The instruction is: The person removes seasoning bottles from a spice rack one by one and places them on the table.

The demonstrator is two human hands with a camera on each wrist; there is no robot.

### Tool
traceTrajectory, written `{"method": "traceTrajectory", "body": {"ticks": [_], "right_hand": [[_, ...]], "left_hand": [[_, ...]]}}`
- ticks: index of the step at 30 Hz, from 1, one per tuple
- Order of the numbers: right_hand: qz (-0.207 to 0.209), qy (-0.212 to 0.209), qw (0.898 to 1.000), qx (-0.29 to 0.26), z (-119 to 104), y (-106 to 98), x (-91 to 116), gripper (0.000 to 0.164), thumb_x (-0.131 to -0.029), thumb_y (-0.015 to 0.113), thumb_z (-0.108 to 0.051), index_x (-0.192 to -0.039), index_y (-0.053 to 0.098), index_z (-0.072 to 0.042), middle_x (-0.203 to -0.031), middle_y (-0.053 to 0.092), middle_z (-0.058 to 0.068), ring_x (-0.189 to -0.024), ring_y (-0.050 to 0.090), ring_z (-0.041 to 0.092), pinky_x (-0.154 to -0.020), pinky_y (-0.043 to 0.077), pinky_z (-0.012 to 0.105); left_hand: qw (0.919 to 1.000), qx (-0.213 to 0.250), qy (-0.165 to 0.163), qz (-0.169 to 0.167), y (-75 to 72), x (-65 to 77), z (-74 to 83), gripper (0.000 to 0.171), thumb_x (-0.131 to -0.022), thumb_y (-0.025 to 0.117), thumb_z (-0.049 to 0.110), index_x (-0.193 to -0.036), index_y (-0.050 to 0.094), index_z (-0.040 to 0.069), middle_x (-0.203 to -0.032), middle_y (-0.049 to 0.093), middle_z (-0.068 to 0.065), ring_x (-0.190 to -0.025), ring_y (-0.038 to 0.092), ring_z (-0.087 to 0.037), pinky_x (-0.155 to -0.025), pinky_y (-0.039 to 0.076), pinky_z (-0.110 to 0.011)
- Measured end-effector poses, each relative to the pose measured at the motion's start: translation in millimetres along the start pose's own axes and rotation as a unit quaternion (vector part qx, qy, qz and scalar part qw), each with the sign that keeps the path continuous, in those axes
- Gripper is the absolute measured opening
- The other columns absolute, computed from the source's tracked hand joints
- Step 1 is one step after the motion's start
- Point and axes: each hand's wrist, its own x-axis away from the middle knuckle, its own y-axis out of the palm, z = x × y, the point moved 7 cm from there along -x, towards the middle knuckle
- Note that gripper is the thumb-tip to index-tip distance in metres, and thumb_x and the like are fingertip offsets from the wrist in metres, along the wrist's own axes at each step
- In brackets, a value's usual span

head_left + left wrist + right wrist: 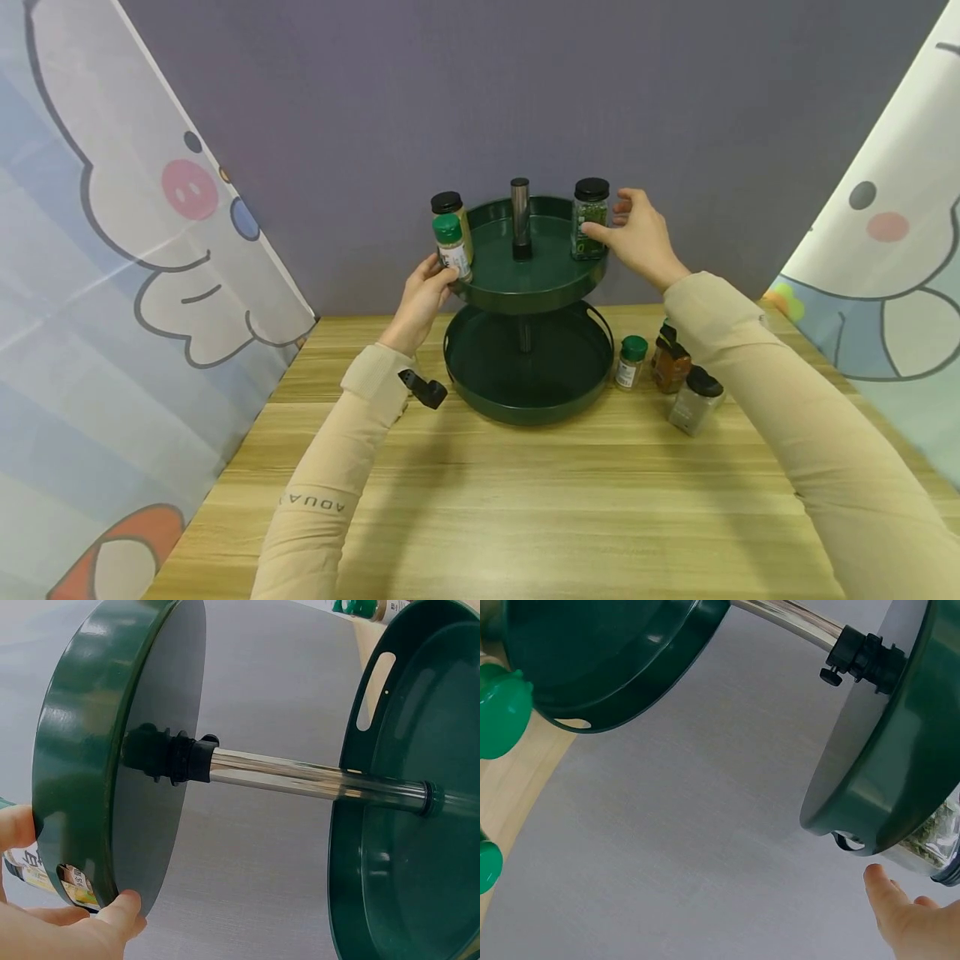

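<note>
A two-tier dark green round tray stand has an upper tray (517,296) and a lower tray (528,412) on a metal pole (521,217). My left hand (422,302) grips the upper tray's left rim beside the handle slot. Just above its fingers stand a green-capped spice bottle (453,254) and a black-capped jar (447,204) with yellowish contents. At the upper tray's right side, a black-capped jar of dried green herbs (591,218) stands upright. My right hand (637,237) is spread beside it, and its fingertips show apart from the jar in the right wrist view.
Right of the lower tray, a small green-capped bottle (631,363), a reddish-brown spice jar (670,367) and a black-capped greyish jar (695,402) stand on the wooden table (540,517). A grey wall (390,125) rises behind; printed cartoon curtains hang at both sides.
</note>
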Motion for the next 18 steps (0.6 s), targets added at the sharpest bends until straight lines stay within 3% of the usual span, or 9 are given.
{"method": "traceTrajectory", "body": {"ticks": [10,18], "right_hand": [[0.008,-0.004,1.000,0.030,-7.3,7.7,-8.2,0.084,-0.081,0.057,-0.045,-0.143,0.011,-0.010,-0.142,0.023,0.013,-0.123,0.033,0.030,-0.094,0.036,0.046],[0.021,-0.007,0.998,0.058,-10.2,8.6,-13.6,0.079,-0.083,0.056,-0.042,-0.141,0.016,-0.005,-0.134,0.033,0.018,-0.109,0.040,0.032,-0.086,0.038,0.046]], "left_hand": [[1.0000,-0.002,0.000,-0.001,0.2,0.1,0.7,0.067,-0.089,0.053,0.021,-0.142,0.014,0.013,-0.144,0.020,-0.007,-0.128,0.028,-0.016,-0.103,0.028,-0.028],[1.0000,-0.002,-0.001,0.001,-0.1,-0.4,-0.2,0.067,-0.089,0.053,0.021,-0.142,0.014,0.013,-0.144,0.021,-0.008,-0.127,0.028,-0.016,-0.103,0.029,-0.028]]}}
